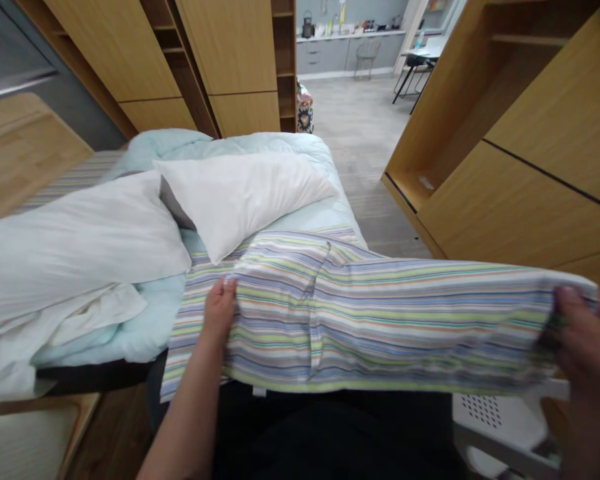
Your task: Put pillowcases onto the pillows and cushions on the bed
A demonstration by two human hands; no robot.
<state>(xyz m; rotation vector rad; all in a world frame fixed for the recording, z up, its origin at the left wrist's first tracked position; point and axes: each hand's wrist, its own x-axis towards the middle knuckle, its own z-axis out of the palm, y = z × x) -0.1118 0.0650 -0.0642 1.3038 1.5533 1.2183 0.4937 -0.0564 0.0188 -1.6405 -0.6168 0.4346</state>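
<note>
A multicoloured striped pillowcase (405,313) stretches sideways in front of me, with creases and an overlapping fold left of its middle. My left hand (222,303) is closed on its left edge, thumb on top. Far to the right, my right hand (587,327) grips the other end, which hangs in the air past the bed; this hand is slightly blurred. Under the left part lies a second piece of the same striped cloth (185,340), flat on the bed. Two white pillows, one on the left (90,227) and one in the middle (245,193), rest just beyond.
A pale blue quilt (160,320) covers the bed. Wooden wardrobes stand behind (230,47) and at the right (525,193). A white perforated chair or stool (500,420) is at the lower right. Grey floor (350,113) leads to a kitchen counter (350,37).
</note>
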